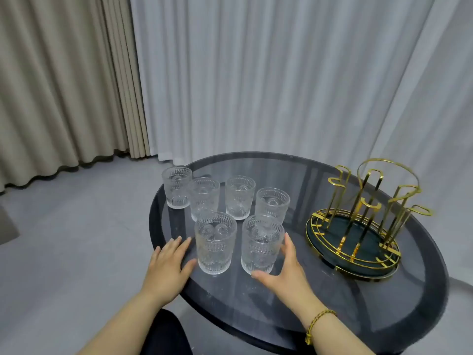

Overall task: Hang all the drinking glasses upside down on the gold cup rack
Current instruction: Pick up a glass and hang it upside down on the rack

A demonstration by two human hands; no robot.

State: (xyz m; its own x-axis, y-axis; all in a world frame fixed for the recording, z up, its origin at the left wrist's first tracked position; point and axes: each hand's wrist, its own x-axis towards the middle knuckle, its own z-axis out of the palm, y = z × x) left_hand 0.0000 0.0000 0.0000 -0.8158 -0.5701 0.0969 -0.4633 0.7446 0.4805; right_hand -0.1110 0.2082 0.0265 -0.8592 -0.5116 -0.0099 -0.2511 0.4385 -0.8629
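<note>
Six embossed drinking glasses stand upright, clustered on the round smoked-glass tabletop, left of the gold cup rack, whose pegs are bare. The right hand cups the glass nearest the rack, thumb and fingers spread, not clenched. The left hand lies flat and released beside the neighbouring glass.

Both arms reach forward, left hand flat, right hand cupped (grip unclosed, fingers spread).

glasses left — rack right
</note>
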